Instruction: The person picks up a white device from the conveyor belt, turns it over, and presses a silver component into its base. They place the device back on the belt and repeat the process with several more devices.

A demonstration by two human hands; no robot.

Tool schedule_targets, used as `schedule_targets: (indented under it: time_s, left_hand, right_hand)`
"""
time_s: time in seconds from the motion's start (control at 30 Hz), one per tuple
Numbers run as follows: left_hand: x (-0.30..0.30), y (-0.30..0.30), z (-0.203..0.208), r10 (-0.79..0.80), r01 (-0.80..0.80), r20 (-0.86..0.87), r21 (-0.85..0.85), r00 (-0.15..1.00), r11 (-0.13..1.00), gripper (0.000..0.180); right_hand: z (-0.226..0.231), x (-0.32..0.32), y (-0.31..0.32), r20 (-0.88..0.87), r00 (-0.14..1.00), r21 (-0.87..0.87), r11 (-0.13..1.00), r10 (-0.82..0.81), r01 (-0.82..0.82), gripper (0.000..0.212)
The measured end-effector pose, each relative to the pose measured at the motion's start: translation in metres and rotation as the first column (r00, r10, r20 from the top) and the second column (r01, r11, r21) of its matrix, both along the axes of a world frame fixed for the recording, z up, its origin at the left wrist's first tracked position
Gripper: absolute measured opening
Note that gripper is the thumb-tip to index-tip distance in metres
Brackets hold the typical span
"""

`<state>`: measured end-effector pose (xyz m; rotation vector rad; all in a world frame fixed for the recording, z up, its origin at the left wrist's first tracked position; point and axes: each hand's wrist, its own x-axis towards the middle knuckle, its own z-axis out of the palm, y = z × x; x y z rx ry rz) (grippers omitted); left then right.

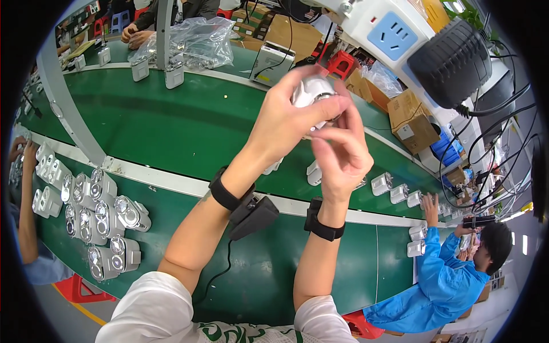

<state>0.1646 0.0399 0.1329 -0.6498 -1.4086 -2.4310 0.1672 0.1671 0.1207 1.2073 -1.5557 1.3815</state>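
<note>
Both my hands are raised over the green conveyor belt (206, 126), together on one small white device housing (311, 91) with a shiny, rounded face. My left hand (280, 120) wraps around it from the left, thumb across its front. From below and the right, my right hand (347, 157) closes its fingers along the housing's right side; motion blurs them somewhat, and the fingers hide much of the piece. Similar white housings (314, 172) stand on the belt beneath my hands, partly covered by them. Black straps sit on both wrists, and a black box (254, 216) hangs at the left one.
Several white housings with paired round lenses (102, 220) crowd the workbench (251, 286) at left. More housings (382, 183) line the belt at right. A metal post (71, 114) rises at left. A power strip (394, 34) with a black adapter (452, 63) hangs upper right. Co-workers (452, 280) sit nearby.
</note>
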Motion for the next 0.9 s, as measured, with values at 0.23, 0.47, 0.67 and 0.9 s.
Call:
schedule_targets:
  time_s: [0.23,0.47,0.67,0.9]
  left_hand:
    - [-0.014,-0.008,-0.008,0.609,-0.82,-0.623,-0.093,0.491,0.565,0.079]
    - [0.0,-0.006,0.001,0.619,-0.886,-0.701,-0.04,0.355,0.463,0.081]
    - [0.0,-0.006,0.003,0.61,-0.894,-0.715,-0.049,0.343,0.446,0.08]
    - [-0.002,-0.005,0.001,0.624,-0.913,-0.737,0.025,0.259,0.407,0.075]
  right_hand:
    - [0.011,0.023,-0.019,0.344,0.885,-0.362,0.914,0.313,-0.183,0.043]
    - [0.011,0.035,-0.007,0.473,0.852,-0.246,0.962,0.224,-0.116,0.055]
    - [0.012,0.039,-0.01,0.49,0.85,-0.272,0.96,0.196,-0.064,0.054]
    - [0.015,0.047,-0.016,0.517,0.844,-0.293,0.956,0.144,0.016,0.052]
